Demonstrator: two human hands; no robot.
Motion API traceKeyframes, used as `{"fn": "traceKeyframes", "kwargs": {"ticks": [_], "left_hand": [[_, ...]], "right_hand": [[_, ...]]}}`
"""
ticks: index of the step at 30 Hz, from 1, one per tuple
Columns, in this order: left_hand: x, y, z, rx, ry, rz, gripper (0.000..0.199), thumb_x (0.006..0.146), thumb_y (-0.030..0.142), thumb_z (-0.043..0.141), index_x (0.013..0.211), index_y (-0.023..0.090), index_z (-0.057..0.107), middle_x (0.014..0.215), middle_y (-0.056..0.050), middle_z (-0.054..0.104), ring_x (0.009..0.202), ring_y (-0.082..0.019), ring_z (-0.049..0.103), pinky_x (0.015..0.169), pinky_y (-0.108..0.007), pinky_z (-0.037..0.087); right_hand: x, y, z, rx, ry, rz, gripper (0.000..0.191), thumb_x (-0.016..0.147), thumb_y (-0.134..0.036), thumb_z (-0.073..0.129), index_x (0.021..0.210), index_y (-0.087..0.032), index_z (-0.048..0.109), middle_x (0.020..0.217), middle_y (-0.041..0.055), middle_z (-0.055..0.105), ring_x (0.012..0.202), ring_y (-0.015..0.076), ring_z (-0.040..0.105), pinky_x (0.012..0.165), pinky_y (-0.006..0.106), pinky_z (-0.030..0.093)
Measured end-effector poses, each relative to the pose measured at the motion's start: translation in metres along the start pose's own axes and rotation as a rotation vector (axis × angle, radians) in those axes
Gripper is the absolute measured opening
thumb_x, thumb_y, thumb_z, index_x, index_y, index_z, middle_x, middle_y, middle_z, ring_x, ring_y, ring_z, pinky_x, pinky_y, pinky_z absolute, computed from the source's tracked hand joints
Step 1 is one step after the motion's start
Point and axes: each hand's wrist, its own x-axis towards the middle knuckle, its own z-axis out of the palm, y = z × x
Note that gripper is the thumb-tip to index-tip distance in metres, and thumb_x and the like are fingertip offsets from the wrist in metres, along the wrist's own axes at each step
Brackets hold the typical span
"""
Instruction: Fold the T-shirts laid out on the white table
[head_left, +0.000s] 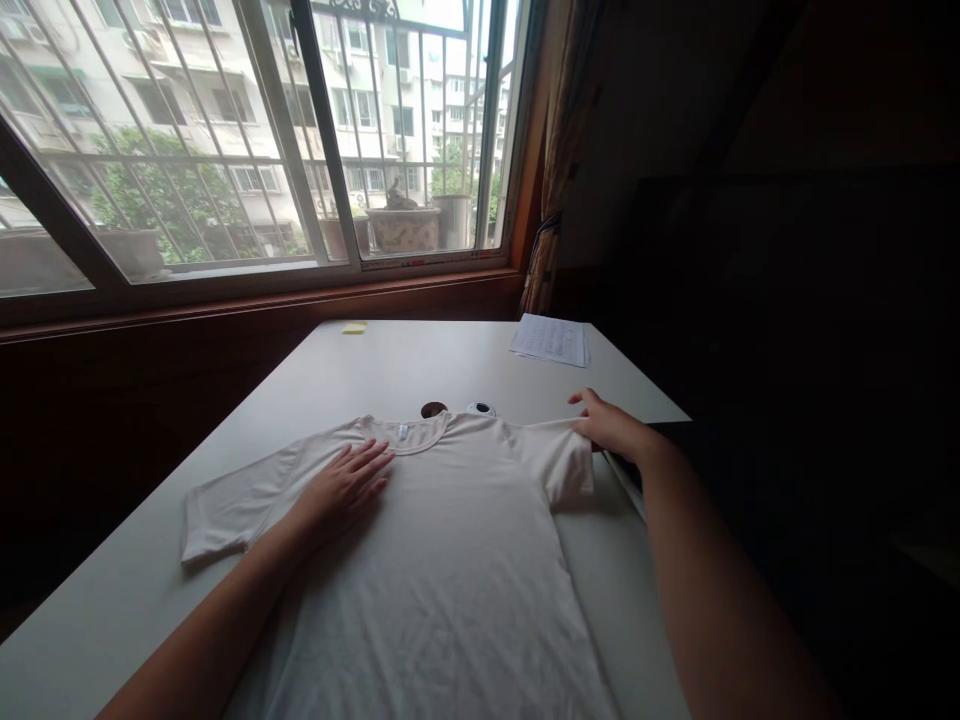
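Note:
A white short-sleeved T-shirt (457, 540) lies spread on a white table (292, 395), its neckline toward the window. My left hand (349, 485) rests flat on the shirt just below the left part of the collar, fingers stretched out. At the sleeve on the right, my right hand (611, 425) grips the fabric near its upper edge. One finger of that hand sticks out above the sleeve, while the others are partly hidden. The left sleeve (232, 500) lies out flat. The shirt's hem runs out of view at the bottom.
Beyond the collar sit a dark round object (433, 410) and a white round object with a black centre (482, 409). Papers (551, 340) and yellow sticky notes (354, 328) lie at the far edge. Behind stand a barred window (322, 140) and a curtain (559, 150).

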Motion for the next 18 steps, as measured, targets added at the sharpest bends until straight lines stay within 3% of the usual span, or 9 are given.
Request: {"fn": "traceKeyframes", "kwargs": {"ticks": [9, 14, 16, 18], "left_hand": [[0.000, 0.004, -0.001, -0.010, -0.019, 0.016, 0.051, 0.105, 0.049, 0.037, 0.152, 0.031, 0.045, 0.160, -0.004, 0.042, 0.151, -0.028, 0.034, 0.123, -0.056, 0.028], [0.000, 0.002, 0.001, -0.001, -0.033, 0.015, 0.052, 0.105, 0.051, 0.036, 0.152, 0.031, 0.045, 0.161, -0.004, 0.040, 0.151, -0.028, 0.032, 0.123, -0.057, 0.027], [0.000, 0.002, 0.001, 0.005, -0.043, 0.015, 0.052, 0.105, 0.051, 0.036, 0.153, 0.032, 0.044, 0.162, -0.003, 0.039, 0.152, -0.028, 0.031, 0.123, -0.057, 0.026], [-0.001, 0.002, 0.001, 0.007, -0.051, 0.016, 0.052, 0.105, 0.051, 0.036, 0.153, 0.033, 0.043, 0.163, -0.002, 0.038, 0.152, -0.027, 0.030, 0.123, -0.056, 0.026]], "right_hand": [[-0.014, -0.016, -0.004, 0.159, -0.061, -0.141, 0.053, 0.085, -0.022, 0.059, 0.136, -0.024, 0.045, 0.113, 0.0094, 0.059, 0.086, 0.0182, 0.066, 0.066, 0.024, 0.056], [-0.031, -0.052, 0.011, 0.173, -0.079, -0.276, 0.052, 0.089, -0.025, 0.060, 0.139, -0.025, 0.045, 0.121, 0.0096, 0.056, 0.074, 0.0144, 0.068, 0.066, 0.026, 0.059], [-0.042, -0.072, 0.022, 0.257, -0.177, -0.352, 0.054, 0.091, -0.028, 0.063, 0.141, -0.026, 0.043, 0.123, 0.0093, 0.057, 0.073, 0.0137, 0.070, 0.068, 0.028, 0.061], [-0.052, -0.089, 0.031, 0.386, -0.380, -0.442, 0.060, 0.091, -0.035, 0.066, 0.145, -0.028, 0.040, 0.125, 0.0089, 0.058, 0.076, 0.0145, 0.072, 0.071, 0.030, 0.063]]}}
